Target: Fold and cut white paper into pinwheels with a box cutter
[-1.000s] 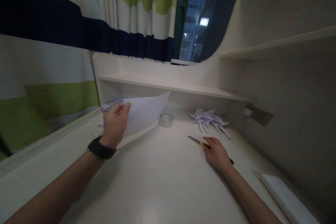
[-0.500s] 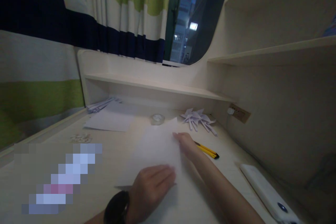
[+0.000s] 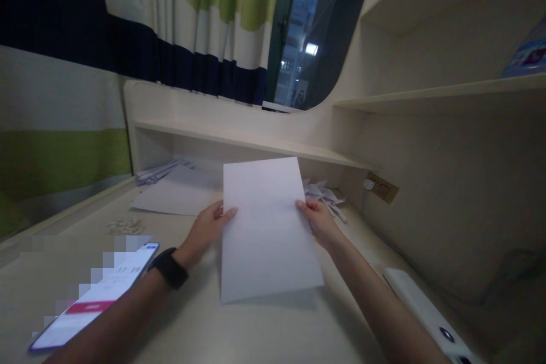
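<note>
While both hands hold it off the desk (image 3: 264, 330), a blank white sheet of paper (image 3: 267, 227) stands tilted at the centre of the view, its top edge leaning away from the person and its bottom edge hanging just above the desk surface. The left hand (image 3: 209, 230) has its grip closed on the sheet's left edge at about 9 o'clock, thumb lying across the front face. The right hand (image 3: 319, 222) pinches the right edge at about 3 o'clock, fingers mostly hidden behind the paper. A black wristband (image 3: 169, 268) sits on the left wrist.

At 8 o'clock from the sheet, a smartphone (image 3: 96, 298) lies flat on the desk with its screen lit, beside the left forearm. At 10 o'clock, further back, another flat sheet (image 3: 174, 198) rests on the desk, with a bundle of folded paper strips (image 3: 160, 172) just behind it under the low shelf (image 3: 239, 139). Small pale scraps (image 3: 124, 226) lie near the desk's left edge. At 2 o'clock, partly hidden behind the held sheet and the right hand, a pile of folded paper shapes (image 3: 325, 196) sits near a wall socket (image 3: 381, 187). At 4 o'clock, a white oblong device (image 3: 426, 313) lies along the desk's right side. A striped curtain (image 3: 128, 40) hangs behind the desk at 11 o'clock.
</note>
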{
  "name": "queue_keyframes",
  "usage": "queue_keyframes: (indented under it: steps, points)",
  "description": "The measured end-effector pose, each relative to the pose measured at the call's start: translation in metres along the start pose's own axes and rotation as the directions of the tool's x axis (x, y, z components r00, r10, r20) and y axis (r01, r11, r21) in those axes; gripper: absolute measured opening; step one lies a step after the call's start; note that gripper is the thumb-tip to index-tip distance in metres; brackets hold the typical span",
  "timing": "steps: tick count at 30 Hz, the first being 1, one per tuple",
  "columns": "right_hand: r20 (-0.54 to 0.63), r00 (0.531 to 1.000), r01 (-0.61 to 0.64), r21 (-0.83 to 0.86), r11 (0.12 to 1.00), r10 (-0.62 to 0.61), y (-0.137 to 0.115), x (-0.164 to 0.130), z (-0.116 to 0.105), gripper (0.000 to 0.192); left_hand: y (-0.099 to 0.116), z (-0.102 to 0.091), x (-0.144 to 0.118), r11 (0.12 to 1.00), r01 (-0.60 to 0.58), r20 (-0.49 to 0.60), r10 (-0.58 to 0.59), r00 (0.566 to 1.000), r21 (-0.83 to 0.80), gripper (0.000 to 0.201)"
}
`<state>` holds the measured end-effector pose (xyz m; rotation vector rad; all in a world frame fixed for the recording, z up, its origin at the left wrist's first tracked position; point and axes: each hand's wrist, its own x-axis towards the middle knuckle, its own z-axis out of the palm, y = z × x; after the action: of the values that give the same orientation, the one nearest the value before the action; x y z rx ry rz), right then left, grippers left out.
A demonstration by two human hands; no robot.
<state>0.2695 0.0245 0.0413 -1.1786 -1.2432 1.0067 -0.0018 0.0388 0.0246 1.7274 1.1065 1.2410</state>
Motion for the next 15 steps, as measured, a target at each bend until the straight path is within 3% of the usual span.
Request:
queue_keyframes:
  steps: [2, 7, 11, 15]
  points:
    - [-0.017, 1.000, 0.004, 0.044, 0.999, -0.003, 0.012, -0.003, -0.002, 0.040, -0.001, -0.003, 0.005, 0.988, 0.100, 0.064, -0.093, 0.994, -0.116, 0.040]
    - [-0.052, 0.996, -0.068, 0.114, 0.991, 0.074, 0.050, -0.008, -0.009, 0.042, -0.016, 0.003, 0.010, 0.973, 0.177, -0.010, -0.181, 0.984, -0.149, 0.037]
    - [-0.009, 0.987, -0.155, 0.153, 0.976, 0.158, 0.071, -0.012, -0.020, 0.041, -0.027, 0.008, 0.015, 0.975, 0.194, 0.049, -0.190, 0.981, -0.111, 0.040]
    - [0.096, 0.970, -0.238, 0.197, 0.951, 0.223, 0.078, -0.016, -0.027, 0.029, -0.034, 0.007, 0.012, 0.981, 0.171, 0.117, -0.160, 0.980, -0.091, 0.039]
